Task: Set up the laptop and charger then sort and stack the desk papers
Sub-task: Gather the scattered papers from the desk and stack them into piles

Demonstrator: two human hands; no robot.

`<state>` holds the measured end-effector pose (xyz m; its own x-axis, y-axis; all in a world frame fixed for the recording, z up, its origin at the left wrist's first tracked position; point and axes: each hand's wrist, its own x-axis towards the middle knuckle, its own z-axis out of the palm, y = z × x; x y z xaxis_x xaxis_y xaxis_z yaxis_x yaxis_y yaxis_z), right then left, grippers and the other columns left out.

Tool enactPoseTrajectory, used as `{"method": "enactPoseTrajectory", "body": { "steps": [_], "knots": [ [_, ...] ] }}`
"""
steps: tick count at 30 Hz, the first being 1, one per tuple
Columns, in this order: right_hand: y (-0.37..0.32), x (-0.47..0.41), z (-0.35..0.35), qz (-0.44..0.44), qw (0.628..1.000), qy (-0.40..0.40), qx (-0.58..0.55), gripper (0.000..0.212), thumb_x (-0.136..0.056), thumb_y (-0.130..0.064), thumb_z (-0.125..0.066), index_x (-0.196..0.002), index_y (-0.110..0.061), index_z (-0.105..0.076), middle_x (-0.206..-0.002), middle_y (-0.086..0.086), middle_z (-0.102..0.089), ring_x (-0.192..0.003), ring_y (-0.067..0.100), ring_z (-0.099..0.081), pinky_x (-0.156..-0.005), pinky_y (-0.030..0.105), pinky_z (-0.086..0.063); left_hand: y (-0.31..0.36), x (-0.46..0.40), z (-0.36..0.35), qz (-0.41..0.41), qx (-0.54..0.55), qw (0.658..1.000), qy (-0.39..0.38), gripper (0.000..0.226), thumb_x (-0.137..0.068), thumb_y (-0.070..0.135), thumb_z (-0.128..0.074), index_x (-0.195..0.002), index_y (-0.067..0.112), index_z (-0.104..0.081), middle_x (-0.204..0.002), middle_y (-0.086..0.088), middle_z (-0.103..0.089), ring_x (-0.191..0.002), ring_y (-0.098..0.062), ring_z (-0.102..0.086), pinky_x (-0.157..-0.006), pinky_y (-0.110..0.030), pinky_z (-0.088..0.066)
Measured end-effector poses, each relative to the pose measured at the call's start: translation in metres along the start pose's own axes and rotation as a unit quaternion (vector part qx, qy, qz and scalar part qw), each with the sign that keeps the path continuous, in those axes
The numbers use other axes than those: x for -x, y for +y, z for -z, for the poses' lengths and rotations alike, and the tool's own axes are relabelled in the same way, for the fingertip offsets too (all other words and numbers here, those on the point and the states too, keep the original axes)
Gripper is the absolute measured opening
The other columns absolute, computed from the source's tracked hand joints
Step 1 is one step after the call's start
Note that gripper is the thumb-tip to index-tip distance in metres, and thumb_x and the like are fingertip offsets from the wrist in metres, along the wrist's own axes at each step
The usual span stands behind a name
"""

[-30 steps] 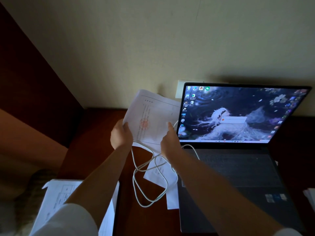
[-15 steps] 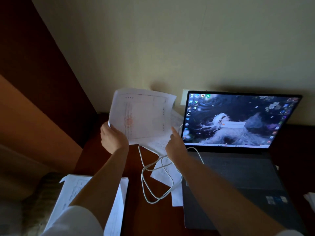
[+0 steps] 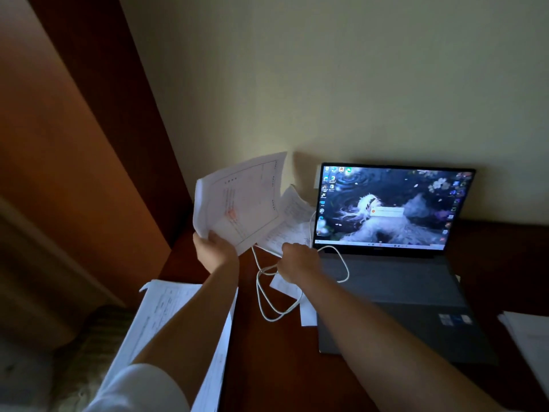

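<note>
An open laptop [image 3: 395,281] with a lit screen stands on the dark wooden desk [image 3: 282,367] against the wall. My left hand [image 3: 215,252] grips a printed sheet with a red stamp [image 3: 240,203], lifted off the desk and tilted. My right hand [image 3: 298,261] reaches to another sheet [image 3: 289,224] lying left of the screen, fingers curled at its lower edge. A white charger cable [image 3: 271,298] loops on the desk under my right wrist and across the laptop's left edge. Small paper slips [image 3: 307,313] lie beneath the cable.
A stack of papers [image 3: 166,316] overhangs the desk's left edge under my left forearm. More white papers [image 3: 525,337] lie at the right of the laptop. A wall socket plate [image 3: 317,179] shows behind the screen's left corner. A wooden panel [image 3: 59,144] stands on the left.
My left hand has lifted the stamped sheet away alone and tilted it leftward. My right hand let go of that sheet and dropped to the sheet lying by the screen.
</note>
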<state>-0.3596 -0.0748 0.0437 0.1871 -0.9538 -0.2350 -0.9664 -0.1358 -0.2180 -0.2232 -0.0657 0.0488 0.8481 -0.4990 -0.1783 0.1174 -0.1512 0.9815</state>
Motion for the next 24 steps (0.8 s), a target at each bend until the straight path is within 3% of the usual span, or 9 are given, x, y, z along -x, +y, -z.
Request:
{"method": "enactPoseTrajectory", "body": {
  "steps": [3, 6, 7, 9, 11, 13, 16, 20, 24],
  "knots": [
    [-0.005, 0.018, 0.002, -0.069, 0.973, -0.050, -0.216, 0.027, -0.095, -0.019, -0.040, -0.114, -0.007, -0.055, -0.112, 0.012, -0.060, -0.099, 0.027, -0.059, -0.072, 0.027, -0.039, 0.000, 0.014, 0.018, 0.021, 0.029, 0.999, 0.020, 0.027, -0.100, 0.014, -0.040, -0.125, 0.012, -0.051, -0.109, -0.002, -0.056, -0.095, -0.015, -0.053, -0.081, -0.026, -0.041],
    [-0.014, 0.037, 0.002, -0.133, 0.906, -0.063, -0.397, 0.033, -0.099, -0.026, -0.037, -0.111, -0.003, -0.057, -0.089, 0.008, -0.056, -0.066, 0.015, -0.050, -0.052, 0.026, -0.035, 0.001, 0.030, 0.040, 0.045, 0.044, 0.997, 0.045, 0.032, -0.099, 0.013, -0.041, -0.131, 0.012, -0.049, -0.120, -0.007, -0.058, -0.110, -0.022, -0.056, -0.089, -0.029, -0.043],
    [-0.016, 0.043, 0.001, -0.143, 0.883, -0.067, -0.441, 0.038, -0.099, -0.030, -0.036, -0.115, -0.003, -0.057, -0.085, 0.006, -0.056, -0.066, 0.014, -0.051, -0.055, 0.027, -0.040, 0.001, 0.035, 0.048, 0.056, 0.048, 0.996, 0.057, 0.034, -0.099, 0.013, -0.041, -0.132, 0.012, -0.048, -0.124, -0.008, -0.058, -0.115, -0.026, -0.055, -0.094, -0.032, -0.044],
    [-0.020, 0.058, -0.002, -0.134, 0.856, -0.085, -0.492, 0.042, -0.100, -0.035, -0.033, -0.120, -0.005, -0.055, -0.102, 0.009, -0.063, -0.090, 0.022, -0.062, -0.081, 0.035, -0.052, 0.001, 0.045, 0.063, 0.078, 0.062, 0.991, 0.091, 0.036, -0.097, 0.013, -0.042, -0.133, 0.013, -0.049, -0.128, -0.011, -0.057, -0.119, -0.030, -0.054, -0.102, -0.039, -0.043],
    [-0.021, 0.076, -0.004, -0.131, 0.828, -0.108, -0.535, 0.043, -0.100, -0.040, -0.032, -0.118, -0.008, -0.054, -0.111, 0.011, -0.063, -0.100, 0.024, -0.063, -0.094, 0.040, -0.049, -0.001, 0.062, 0.077, 0.095, 0.079, 0.987, 0.108, 0.036, -0.095, 0.013, -0.043, -0.130, 0.012, -0.052, -0.127, -0.012, -0.058, -0.118, -0.031, -0.054, -0.104, -0.041, -0.043],
    [-0.019, 0.093, -0.004, -0.131, 0.783, -0.141, -0.592, 0.040, -0.100, -0.043, -0.035, -0.112, -0.009, -0.054, -0.099, 0.006, -0.063, -0.087, 0.020, -0.064, -0.088, 0.037, -0.050, -0.006, 0.088, 0.091, 0.111, 0.087, 0.984, 0.107, 0.036, -0.094, 0.013, -0.045, -0.130, 0.010, -0.052, -0.127, -0.012, -0.058, -0.117, -0.031, -0.055, -0.103, -0.040, -0.043],
    [-0.011, 0.119, -0.008, -0.115, 0.753, -0.146, -0.631, 0.029, -0.098, -0.040, -0.042, -0.098, -0.014, -0.055, -0.082, 0.002, -0.060, -0.071, 0.017, -0.061, -0.065, 0.031, -0.049, -0.020, 0.129, 0.110, 0.129, 0.096, 0.982, 0.095, 0.036, -0.092, 0.011, -0.049, -0.128, 0.007, -0.051, -0.123, -0.013, -0.058, -0.113, -0.031, -0.057, -0.098, -0.038, -0.046],
    [0.010, 0.142, -0.019, -0.110, 0.801, -0.035, -0.588, 0.035, -0.095, -0.027, -0.047, -0.116, -0.001, -0.057, -0.098, 0.012, -0.059, -0.086, 0.027, -0.059, -0.071, 0.034, -0.050, -0.040, 0.182, 0.130, 0.184, 0.082, 0.979, -0.016, 0.026, -0.087, 0.011, -0.063, -0.109, 0.007, -0.050, -0.102, -0.012, -0.057, -0.091, -0.027, -0.058, -0.078, -0.037, -0.052],
    [0.054, 0.166, -0.035, -0.101, 0.862, 0.002, -0.497, 0.039, -0.096, -0.007, -0.037, -0.133, -0.004, -0.048, -0.132, 0.015, -0.053, -0.115, 0.031, -0.054, -0.086, 0.033, -0.046, -0.066, 0.209, 0.153, 0.227, 0.098, 0.967, -0.060, 0.040, -0.078, 0.013, -0.072, -0.113, 0.008, -0.054, -0.102, -0.012, -0.061, -0.096, -0.030, -0.061, -0.088, -0.047, -0.054]
  ]
}}
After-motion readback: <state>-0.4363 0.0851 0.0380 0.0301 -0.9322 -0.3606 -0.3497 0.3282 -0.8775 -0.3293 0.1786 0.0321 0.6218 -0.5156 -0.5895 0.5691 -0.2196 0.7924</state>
